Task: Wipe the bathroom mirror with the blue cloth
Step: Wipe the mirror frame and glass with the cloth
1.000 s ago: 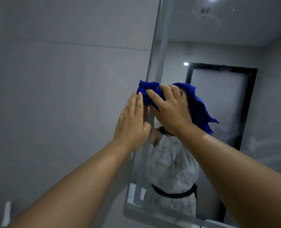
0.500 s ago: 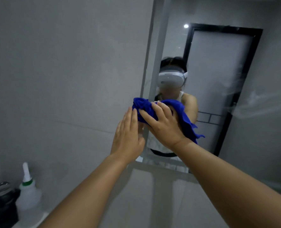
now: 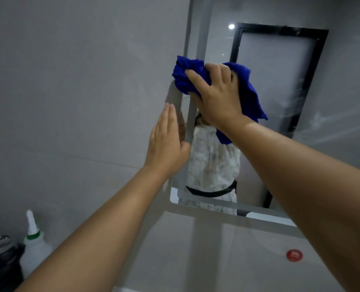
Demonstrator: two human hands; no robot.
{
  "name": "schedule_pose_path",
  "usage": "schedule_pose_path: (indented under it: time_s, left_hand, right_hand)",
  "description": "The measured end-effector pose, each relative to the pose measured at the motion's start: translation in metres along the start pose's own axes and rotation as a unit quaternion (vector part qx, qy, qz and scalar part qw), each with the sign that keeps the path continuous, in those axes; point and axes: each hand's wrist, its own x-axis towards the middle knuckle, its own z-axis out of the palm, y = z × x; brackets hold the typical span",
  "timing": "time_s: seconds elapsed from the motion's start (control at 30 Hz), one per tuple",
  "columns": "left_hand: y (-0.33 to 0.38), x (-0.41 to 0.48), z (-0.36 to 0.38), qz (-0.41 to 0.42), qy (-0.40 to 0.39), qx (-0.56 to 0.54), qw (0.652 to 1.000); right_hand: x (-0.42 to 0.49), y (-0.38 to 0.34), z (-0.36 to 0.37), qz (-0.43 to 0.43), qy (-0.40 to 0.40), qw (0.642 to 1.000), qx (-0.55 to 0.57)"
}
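My right hand [image 3: 214, 98] sits upper centre of the frame, fingers curled over a bunched, fluffy blue cloth [image 3: 187, 76] and pressing it against the left edge of the frameless rectangular bathroom mirror [image 3: 280, 85]. Part of the cloth hangs below my wrist against the glass. My left hand [image 3: 166, 144] is just below it, centre frame, flat with straight fingers held together, holding nothing; I cannot tell whether it touches the mirror's edge. At lower left stand a white plastic squeeze bottle [image 3: 34, 247] with a green collar and a dark container [image 3: 0, 260] with a shiny metal lid; neither shows a readable label. A round red sticker [image 3: 294, 255] at lower right carries a white mark too blurred to read.
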Motion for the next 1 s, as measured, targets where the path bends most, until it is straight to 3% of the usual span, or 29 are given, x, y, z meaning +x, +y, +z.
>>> schedule_pose_path:
  time_s: [0.23,0.4,0.57,0.83,1.0]
  left_hand:
    - [-0.038,-0.073,0.03,-0.092,-0.028,0.005,0.995]
    - [-0.049,-0.115,0.045,-0.057,-0.099,0.036,0.993]
    - [-0.052,-0.145,0.066,-0.074,-0.153,0.04,0.985]
    - [-0.028,-0.173,0.089,-0.125,-0.194,0.077,0.97]
    - [0.02,-0.132,0.088,-0.108,-0.167,0.055,0.979]
  right_hand:
    - [-0.112,-0.056,0.022,-0.09,0.005,0.992,0.085]
    - [-0.169,-0.082,0.016,-0.123,-0.008,0.987,0.107]
    - [-0.212,-0.093,0.012,-0.148,-0.034,0.981,0.117]
    - [-0.223,-0.063,-0.008,-0.295,-0.142,0.938,0.117]
    - [-0.191,-0.004,-0.016,-0.283,-0.125,0.948,0.076]
